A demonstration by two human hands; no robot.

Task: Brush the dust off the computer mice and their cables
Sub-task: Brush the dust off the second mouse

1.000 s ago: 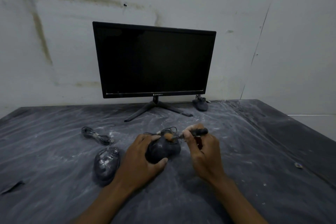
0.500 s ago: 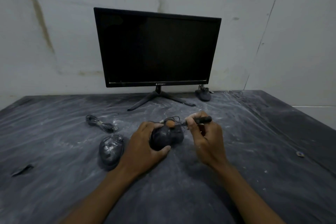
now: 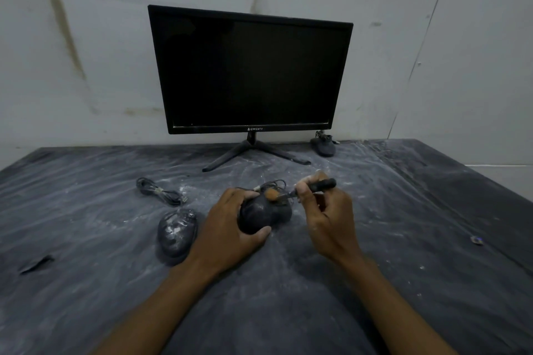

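Worktop [image 3: 375, 282]: dark surface under a wrinkled clear sheet, streaked with pale dust.
Left hand [image 3: 227, 228]: fingers curled over the far side of a mouse, thumb pressed against its near edge, gripping it from the left.
Held mouse [image 3: 259, 215]: dark and dusty, at the middle of the worktop between the two hands; whether it is raised off the surface cannot be told.
Cable of held mouse [image 3: 277, 184]: loose loops just beyond the mouse, partly hidden by the hands.
Right hand [image 3: 328, 219]: closed in a pinch on the dark handle of a brush, remaining fingers folded toward the palm.
Brush [image 3: 317, 184]: handle points away to the right; the tan bristle head points left and touches the top far end of the held mouse.
Second mouse [image 3: 176, 232]: lies on the worktop just left of the left hand, coated with pale dust.
Bundled cable [image 3: 160, 192]: coiled and tied, lying beyond the second mouse; its connection to that mouse cannot be seen.
Third mouse [image 3: 323, 147]: at the back of the worktop, beside the right leg of the monitor stand, near the wall.
Monitor [image 3: 248, 72]: screen dark, standing on a splayed stand at the rear centre.
Wall [image 3: 86, 52]: pale and stained, directly behind the monitor.
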